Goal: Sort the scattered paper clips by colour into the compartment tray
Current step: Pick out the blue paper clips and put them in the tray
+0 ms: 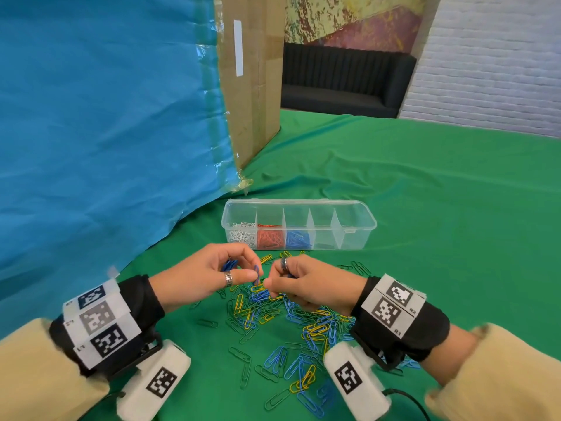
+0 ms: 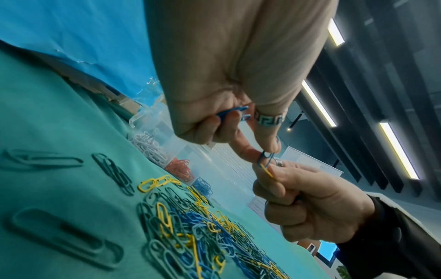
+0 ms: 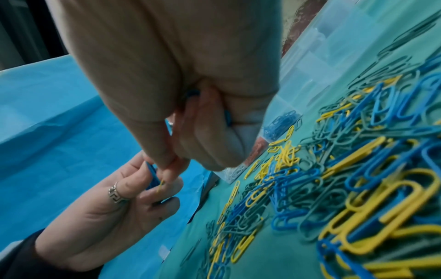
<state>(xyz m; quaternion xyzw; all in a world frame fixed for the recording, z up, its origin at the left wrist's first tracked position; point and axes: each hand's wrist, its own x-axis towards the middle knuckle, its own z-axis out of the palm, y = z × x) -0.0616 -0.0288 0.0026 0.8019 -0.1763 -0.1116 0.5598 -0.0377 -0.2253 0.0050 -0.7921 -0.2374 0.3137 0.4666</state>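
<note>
Above a table draped in green cloth, a blue paper clip was pinched between thumb and forefinger of the left hand, while further blue clips were kept curled under its remaining fingers. The blue clip was seen hooked to a yellow paper clip, which was pinched by the thumb and forefinger of the right hand; more blue clips were tucked in that hand's curled palm, as shown from the right wrist. The two hands were held nearly touching, just above a loose pile of blue, yellow and green paper clips spread on the cloth.

Just beyond the hands, a clear compartment tray was set with its lid off. White clips were gathered in its leftmost compartment, red clips in the next and blue clips in the third; no clips could be made out in the two compartments to the right. A cardboard box partly covered with blue sheeting was stood behind the tray on the left, and a dark sofa was visible against the far wall.
</note>
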